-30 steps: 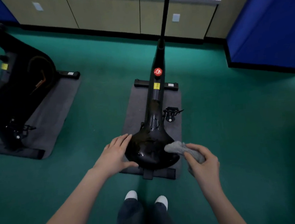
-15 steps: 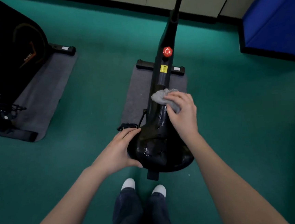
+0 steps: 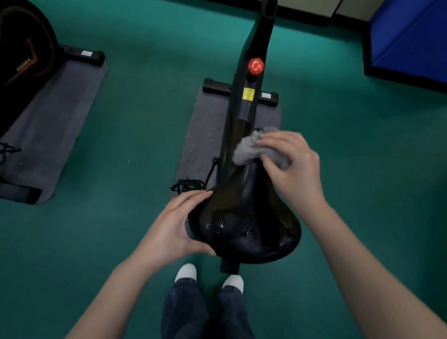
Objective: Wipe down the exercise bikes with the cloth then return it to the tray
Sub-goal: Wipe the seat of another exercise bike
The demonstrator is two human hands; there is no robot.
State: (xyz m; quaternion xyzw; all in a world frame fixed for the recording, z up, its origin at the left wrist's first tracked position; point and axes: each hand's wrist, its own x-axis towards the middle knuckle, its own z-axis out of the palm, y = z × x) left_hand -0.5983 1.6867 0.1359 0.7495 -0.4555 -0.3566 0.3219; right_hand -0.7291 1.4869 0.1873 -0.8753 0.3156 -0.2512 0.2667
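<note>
A black exercise bike (image 3: 257,55) stands straight ahead of me, its glossy black saddle (image 3: 244,221) closest to me and wet in patches. My right hand (image 3: 289,166) grips a crumpled grey cloth (image 3: 247,148) and presses it on the narrow nose of the saddle. My left hand (image 3: 176,227) holds the saddle's left rear edge, fingers on top and thumb underneath. A red knob (image 3: 256,65) and a yellow sticker sit on the frame beyond the cloth. No tray is in view.
A second black bike (image 3: 5,66) stands at the left on a grey mat (image 3: 51,125). The near bike stands on its own grey mat (image 3: 200,133). Green floor lies all around, a blue padded block (image 3: 415,31) at the right, beige cabinets at the back. My feet (image 3: 207,276) are just behind the saddle.
My right hand carried the cloth from the saddle's right rear side up to its nose and keeps rubbing there. My left hand stayed on the saddle's left edge. The view tilted down and closer.
</note>
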